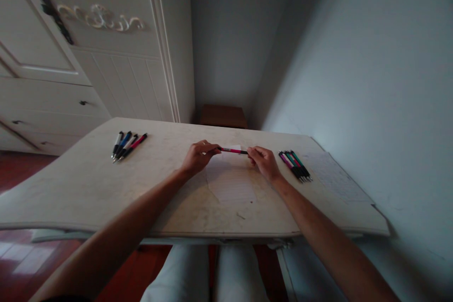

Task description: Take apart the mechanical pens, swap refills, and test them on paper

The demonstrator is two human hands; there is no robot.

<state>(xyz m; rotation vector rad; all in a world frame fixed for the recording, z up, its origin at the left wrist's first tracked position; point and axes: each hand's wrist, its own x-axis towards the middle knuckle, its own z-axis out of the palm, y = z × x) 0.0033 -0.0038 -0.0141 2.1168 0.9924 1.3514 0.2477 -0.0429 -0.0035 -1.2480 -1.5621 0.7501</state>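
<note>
A pink and black pen [233,151] is held level between my two hands, above the far part of a lined sheet of paper [231,181]. The fingers of my left hand [200,155] pinch its left end. At the other end, my right hand [264,159] has its thumb and fingers closed on the black part. To the right of my right hand, several pens [295,165] lie side by side in a row, with purple, pink and green barrels. Farther to the left, a loose bunch of pens [127,145] in white, blue and pink lies fanned out.
The pale table [159,198] spans the view, with stains and small dark marks near its front. A written sheet [338,177] lies at the right edge by the wall [382,80]. A white cabinet [116,71] stands at the left back; a brown wooden piece [222,115] sits behind the table.
</note>
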